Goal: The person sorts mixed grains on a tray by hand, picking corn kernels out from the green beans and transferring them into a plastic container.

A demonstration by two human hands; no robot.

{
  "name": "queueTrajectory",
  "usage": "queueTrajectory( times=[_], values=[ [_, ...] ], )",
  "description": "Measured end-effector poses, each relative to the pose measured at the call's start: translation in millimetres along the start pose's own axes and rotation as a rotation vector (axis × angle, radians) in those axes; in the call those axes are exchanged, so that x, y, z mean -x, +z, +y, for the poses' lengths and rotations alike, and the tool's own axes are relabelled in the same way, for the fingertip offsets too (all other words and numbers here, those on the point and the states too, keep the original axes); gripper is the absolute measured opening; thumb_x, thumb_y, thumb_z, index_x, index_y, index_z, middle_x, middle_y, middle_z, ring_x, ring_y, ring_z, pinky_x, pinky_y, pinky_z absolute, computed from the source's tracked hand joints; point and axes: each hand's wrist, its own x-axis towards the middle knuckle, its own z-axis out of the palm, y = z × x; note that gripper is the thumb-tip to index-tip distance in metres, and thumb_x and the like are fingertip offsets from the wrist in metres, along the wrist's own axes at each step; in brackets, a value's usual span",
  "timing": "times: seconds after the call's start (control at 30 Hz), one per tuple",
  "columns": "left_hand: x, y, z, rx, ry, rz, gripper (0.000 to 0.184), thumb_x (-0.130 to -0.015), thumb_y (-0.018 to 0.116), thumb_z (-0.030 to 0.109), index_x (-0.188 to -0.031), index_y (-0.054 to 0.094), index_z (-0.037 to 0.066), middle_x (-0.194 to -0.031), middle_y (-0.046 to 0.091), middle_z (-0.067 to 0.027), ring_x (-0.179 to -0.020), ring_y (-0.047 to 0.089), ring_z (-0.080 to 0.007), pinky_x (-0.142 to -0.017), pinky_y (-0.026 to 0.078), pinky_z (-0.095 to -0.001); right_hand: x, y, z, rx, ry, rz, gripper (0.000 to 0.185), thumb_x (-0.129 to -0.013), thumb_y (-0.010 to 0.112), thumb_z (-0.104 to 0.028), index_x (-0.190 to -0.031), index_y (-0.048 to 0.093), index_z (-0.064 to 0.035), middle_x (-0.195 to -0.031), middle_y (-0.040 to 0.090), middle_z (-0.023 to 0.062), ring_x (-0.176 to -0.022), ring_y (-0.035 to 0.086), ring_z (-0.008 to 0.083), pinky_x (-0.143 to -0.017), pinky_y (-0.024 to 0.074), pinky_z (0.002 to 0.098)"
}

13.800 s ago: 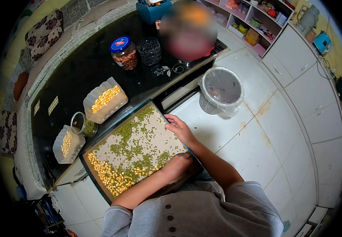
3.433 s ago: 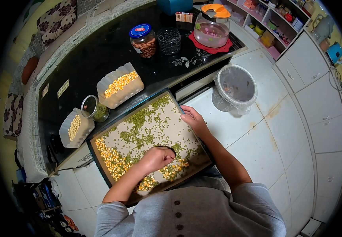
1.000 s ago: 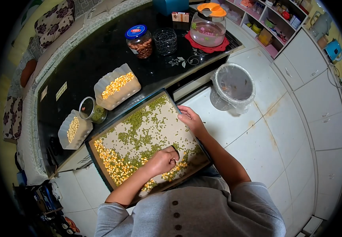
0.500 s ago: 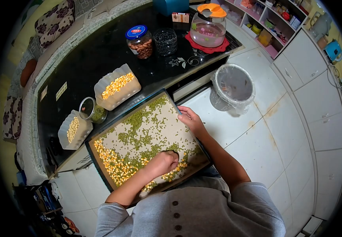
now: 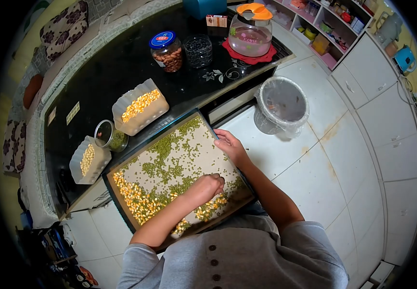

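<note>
A shallow rectangular tray [image 5: 192,127] with a beige bottom and dark rim rests tilted against the table edge and my body. Green mung beans [image 5: 162,144] are scattered over its upper and middle parts. Yellow corn kernels [image 5: 130,191] mixed with mung beans lie along its left side and near edge. My left hand [image 5: 206,189] is closed, fingers curled down, low over the beans right of the tray's middle; whatever it pinches is hidden. On the tray's right rim, my right hand [image 5: 230,146] is closed, its fingers gripping the edge.
On the black table stand a tub of corn [image 5: 141,107], a tub of pale beans [image 5: 89,160], a jar of mung beans [image 5: 117,139], a blue-lidded jar [image 5: 166,53], a dark-filled jar [image 5: 198,52] and a water pitcher [image 5: 250,36]. A lined bin [image 5: 281,106] is on the floor.
My left hand has moved a little right and away from my body over the tray, still closed. My right hand keeps its place on the rim. The view has shifted slightly.
</note>
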Motion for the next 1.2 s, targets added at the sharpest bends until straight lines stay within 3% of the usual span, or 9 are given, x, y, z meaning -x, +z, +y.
queueTrajectory(
  times=[0.43, 0.5, 0.6, 0.73, 0.8, 0.93, 1.07, 1.2],
  values=[
    [7.9, -7.5, 5.8, -0.086, -0.014, 0.013, 0.008, -0.073, 0.059, 0.007, -0.079, 0.056, 0.002, -0.075, 0.058, -0.0137, -0.072, 0.06, -0.0299, -0.066, 0.05, -0.0372, 1.4, 0.8, -2.9, -0.024, 0.006, -0.007, 0.046, -0.083, 0.06, -0.017, -0.121, 0.044, 0.002, -0.115, 0.051, 0.0148, -0.109, 0.047, 0.0194, -0.092, 0.0373, 0.0294],
    [7.2, -3.1, 4.9, -0.139, -0.024, -0.02, 0.009, -0.075, 0.058, 0.009, -0.079, 0.056, 0.001, -0.075, 0.058, -0.0142, -0.071, 0.06, -0.0297, -0.065, 0.05, -0.0372, -0.7, -1.1, 1.6, 0.088, -0.03, -0.009, 0.04, -0.086, 0.052, -0.011, -0.122, 0.041, 0.0013, -0.114, 0.052, 0.0121, -0.104, 0.05, 0.015, -0.09, 0.0394, 0.0281],
    [9.6, -4.7, 3.4, -0.184, -0.04, -0.016, 0.01, -0.077, 0.058, 0.01, -0.073, 0.054, 0.001, -0.075, 0.057, -0.0139, -0.067, 0.059, -0.0302, -0.063, 0.049, -0.0381, -0.2, -0.8, 0.1, 0.003, -0.004, -0.013, 0.046, -0.083, 0.06, -0.017, -0.121, 0.044, 0.0022, -0.115, 0.051, 0.0142, -0.108, 0.047, 0.0185, -0.092, 0.038, 0.0291],
    [13.5, -19.6, -1.7, -0.144, -0.048, 0.022, 0.012, -0.078, 0.058, 0.011, -0.073, 0.055, 0.001, -0.075, 0.058, -0.0142, -0.067, 0.059, -0.0302, -0.064, 0.049, -0.0373, -0.9, -1.4, -0.4, 0.017, -0.008, -0.021, 0.045, -0.083, 0.06, -0.016, -0.121, 0.044, 0.0022, -0.116, 0.051, 0.0145, -0.109, 0.047, 0.0186, -0.092, 0.0379, 0.0293],
    [17.4, -52.3, 0.2, 0.05, -0.021, 0.111, 0.009, -0.077, 0.06, 0.011, -0.077, 0.057, 0.002, -0.077, 0.059, -0.0131, -0.067, 0.06, -0.0276, -0.064, 0.049, -0.0342, 0.1, -1.0, -2.4, 0.024, 0.001, -0.023, 0.045, -0.083, 0.059, -0.015, -0.121, 0.043, 0.002, -0.116, 0.051, 0.0146, -0.109, 0.047, 0.0186, -0.092, 0.0377, 0.0292],
    [22.6, -148.3, -6.9, -0.186, -0.125, 0.443, 0.007, -0.076, 0.063, 0.006, -0.081, 0.059, 0.003, -0.076, 0.06, -0.0091, -0.065, 0.059, -0.02, -0.061, 0.047, -0.029, 1.2, 1.3, -7.8, 0.027, 0.017, -0.023, 0.044, -0.084, 0.058, -0.015, -0.121, 0.043, 0.0021, -0.116, 0.051, 0.0143, -0.108, 0.047, 0.0184, -0.092, 0.0375, 0.0291],
    [18.0, -221.4, -41.3, -0.134, -0.239, 0.709, 0.007, -0.08, 0.062, 0.007, -0.081, 0.058, 0.0, -0.07, 0.058, -0.0067, -0.064, 0.053, -0.0102, -0.059, 0.045, -0.0252, 3.0, 3.2, -10.7, 0.011, 0.042, -0.024, 0.045, -0.084, 0.058, -0.015, -0.122, 0.043, 0.0024, -0.116, 0.051, 0.0141, -0.108, 0.047, 0.0183, -0.092, 0.037, 0.0293],
    [9.6, -241.1, -80.5, -0.285, -0.295, 0.724, 0.011, -0.08, 0.062, 0.008, -0.085, 0.058, -0.001, -0.075, 0.06, -0.0096, -0.068, 0.057, -0.0134, -0.063, 0.046, -0.0273, 3.5, 2.0, -8.8, -0.017, 0.03, -0.041, 0.046, -0.084, 0.058, -0.017, -0.122, 0.042, 0.0025, -0.117, 0.05, 0.015, -0.11, 0.046, 0.0191, -0.094, 0.0359, 0.03]
  ],
)
